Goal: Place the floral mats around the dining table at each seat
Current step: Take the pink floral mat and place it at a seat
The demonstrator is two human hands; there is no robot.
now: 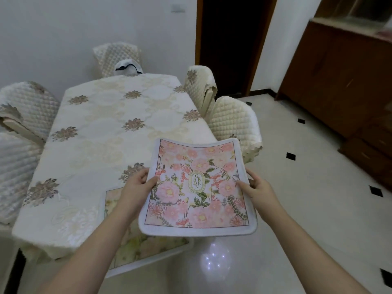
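Note:
I hold a pink floral mat point(197, 187) with a white border and a "GARDEN" emblem in the air over the near right corner of the dining table point(110, 124). My left hand point(135, 185) grips its left edge, and my right hand point(261, 192) grips its right edge. The mat sags slightly between them. Below it, a second floral mat point(144, 249) in pale yellow-green tones lies at the table's near end, hanging partly over the edge and partly hidden by my left forearm.
A cream floral tablecloth covers the table. Quilted chairs stand around it: two on the right point(233, 119) point(199, 85), one at the far end point(116, 58), others at left point(25, 105). A dark wooden cabinet point(339, 81) lines the right wall. The floor is glossy white tile.

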